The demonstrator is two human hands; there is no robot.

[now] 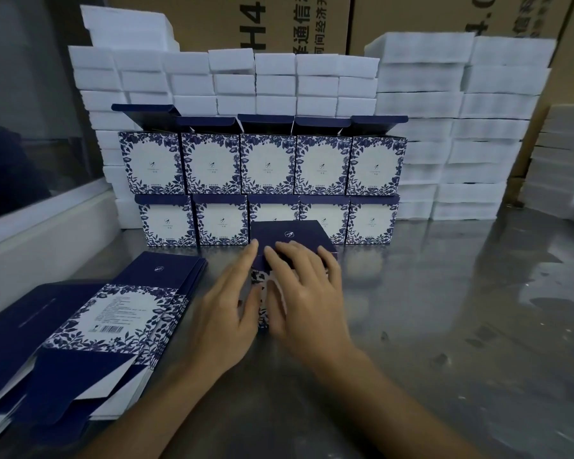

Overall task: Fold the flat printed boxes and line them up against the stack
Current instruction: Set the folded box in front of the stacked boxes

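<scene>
A blue-and-white printed box (pixel 290 238) stands on the metal table (pixel 444 326) in front of the stack, its dark blue lid flap on top. My left hand (pixel 227 313) lies against the box's left front side with straight fingers. My right hand (pixel 307 293) presses on the lid's front edge, fingers spread and straight. Most of the box's front is hidden behind both hands. A pile of flat printed boxes (pixel 90 336) lies at the lower left. Behind, folded boxes (pixel 265 190) form two rows, the upper row with lid flaps open.
White foam blocks (pixel 444 134) are stacked in tall columns behind and to the right of the folded boxes. Large brown cartons (pixel 279 21) stand at the back. A white ledge (pixel 30 233) and window run along the left. Bare metal table surface lies to the right.
</scene>
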